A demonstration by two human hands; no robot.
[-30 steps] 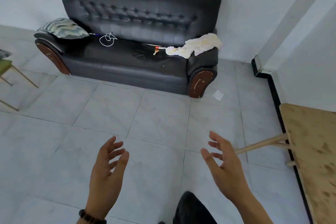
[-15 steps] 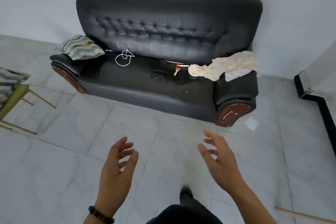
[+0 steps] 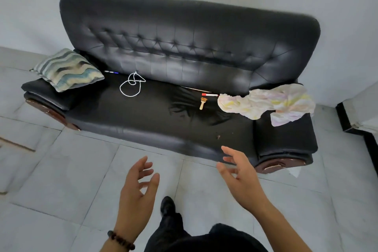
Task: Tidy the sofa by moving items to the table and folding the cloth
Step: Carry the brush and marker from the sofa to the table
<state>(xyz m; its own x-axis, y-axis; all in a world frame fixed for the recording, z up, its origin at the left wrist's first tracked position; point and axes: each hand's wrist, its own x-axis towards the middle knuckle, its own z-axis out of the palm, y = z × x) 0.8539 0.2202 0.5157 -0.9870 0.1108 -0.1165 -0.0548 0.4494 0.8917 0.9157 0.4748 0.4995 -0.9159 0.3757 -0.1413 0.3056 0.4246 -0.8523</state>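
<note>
One black tufted leather sofa point(image 3: 184, 63) holds one wavy-striped pillow point(image 3: 67, 68), one looped white cord point(image 3: 132, 86), two pens point(image 3: 209, 94), one small wooden brush point(image 3: 203, 102) and one crumpled pastel cloth point(image 3: 266, 104) on its arm. Left hand point(image 3: 137, 194) and right hand point(image 3: 243, 178) hover empty, fingers spread.

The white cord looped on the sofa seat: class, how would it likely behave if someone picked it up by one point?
The white cord lies in loose overlapping loops, so it is probably floppy and would uncoil and dangle. It looks thin, so likely very light. Its crossed loops might snag into a tangle.
</note>
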